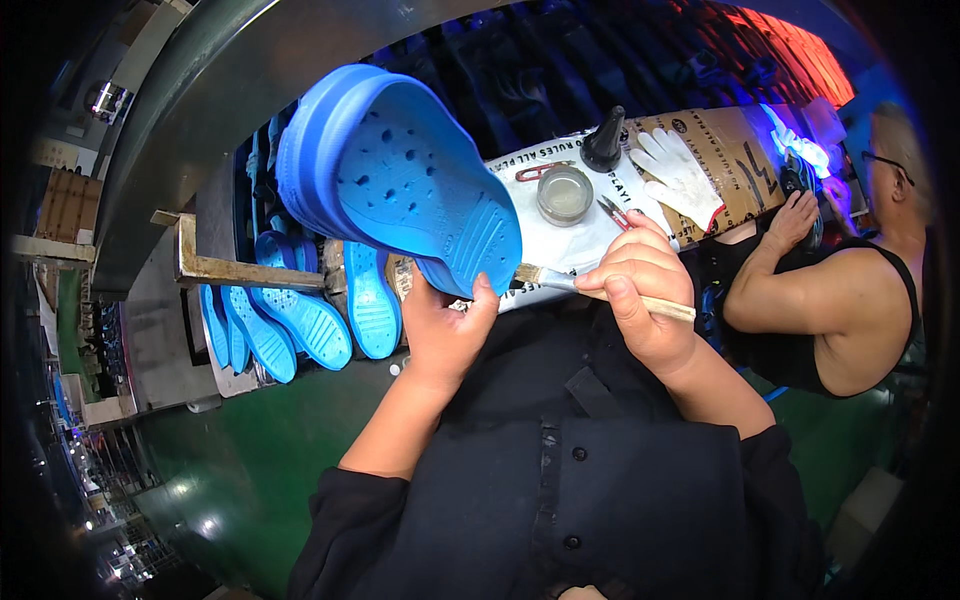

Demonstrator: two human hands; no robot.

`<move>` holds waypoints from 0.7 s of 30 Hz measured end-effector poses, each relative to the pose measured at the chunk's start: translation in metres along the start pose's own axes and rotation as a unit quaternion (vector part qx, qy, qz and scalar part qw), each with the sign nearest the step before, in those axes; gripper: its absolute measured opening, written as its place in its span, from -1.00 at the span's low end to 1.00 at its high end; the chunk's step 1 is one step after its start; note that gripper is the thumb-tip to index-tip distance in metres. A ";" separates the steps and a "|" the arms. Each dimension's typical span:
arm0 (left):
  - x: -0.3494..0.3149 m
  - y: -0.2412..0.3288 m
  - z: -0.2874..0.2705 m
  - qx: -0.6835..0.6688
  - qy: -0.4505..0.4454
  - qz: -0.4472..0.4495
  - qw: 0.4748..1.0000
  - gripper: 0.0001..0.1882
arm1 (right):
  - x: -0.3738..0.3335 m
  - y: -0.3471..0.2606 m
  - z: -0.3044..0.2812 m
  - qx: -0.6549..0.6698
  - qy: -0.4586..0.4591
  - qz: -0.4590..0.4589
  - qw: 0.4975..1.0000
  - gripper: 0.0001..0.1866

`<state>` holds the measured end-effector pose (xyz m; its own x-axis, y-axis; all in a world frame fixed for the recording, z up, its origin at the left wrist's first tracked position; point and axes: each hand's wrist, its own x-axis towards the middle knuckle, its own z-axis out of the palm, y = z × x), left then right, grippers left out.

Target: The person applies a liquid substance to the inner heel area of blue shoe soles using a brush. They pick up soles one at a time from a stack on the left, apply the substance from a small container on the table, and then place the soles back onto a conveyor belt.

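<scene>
A blue foam clog [425, 190] with small holes and a ribbed heel area is tilted in front of me, its inside facing me. My left hand [445, 335] grips its near end from below, thumb on the edge. In my right hand [645, 290] is a flat paintbrush [550, 279] with a pale wooden handle, its bristles at the clog's near right edge. Whether they touch it I cannot tell. Beyond the brush, a round clear dish [565, 195] holding something pale stands on a white printed sheet [535, 227].
Red-handled thread snips [545, 172], a second pair [612, 211], a black cone-shaped bottle [604, 142] and a white glove [680, 175] lie or stand around the dish. Several blue clogs [315, 325] sit at left by a metal frame [250, 271]. A person [835, 290] works at right.
</scene>
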<state>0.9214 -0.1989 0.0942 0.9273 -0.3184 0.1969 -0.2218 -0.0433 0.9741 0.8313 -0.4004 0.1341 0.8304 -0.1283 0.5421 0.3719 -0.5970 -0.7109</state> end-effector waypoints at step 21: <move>-0.003 -0.015 -0.011 0.097 0.028 0.155 0.983 -0.66 | 0.006 -0.003 0.005 -0.051 -0.037 -0.007 0.998 -0.79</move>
<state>0.9248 -0.1873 0.0803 0.8193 -0.2932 0.4927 -0.5452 -0.1328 0.8277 0.8375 -0.3954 0.1370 0.8549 -0.0622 0.5150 0.3437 -0.6758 -0.6521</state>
